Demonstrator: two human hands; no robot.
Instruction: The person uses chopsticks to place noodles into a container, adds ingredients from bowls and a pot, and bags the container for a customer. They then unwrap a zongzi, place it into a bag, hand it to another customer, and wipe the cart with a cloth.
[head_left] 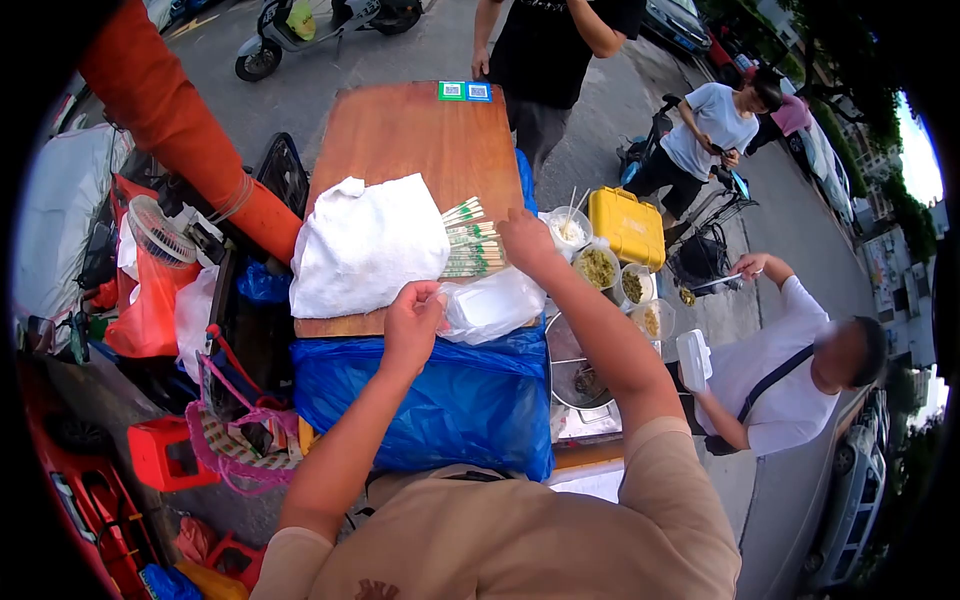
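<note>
A clear plastic bag [528,296] with a white lidded takeaway box [487,303] in it is near the front edge of the wooden board. My left hand [411,318] is closed on the bag's left edge. Above the bag, my right hand [527,243] has its fingers curled at the right ends of several paper-wrapped chopsticks [472,240]. Whether those fingers grip a pair is hidden from me. A crumpled white cloth [370,240] lies left of the chopsticks, partly on the board.
Tubs of chopped food [597,266] and a yellow case [627,228] stand right of the wooden board [410,130]. Blue plastic [450,400] covers the front. A person at right holds a spoon and an open white box [693,360]. Two other people stand beyond. An orange-wrapped pole [200,130] rises left.
</note>
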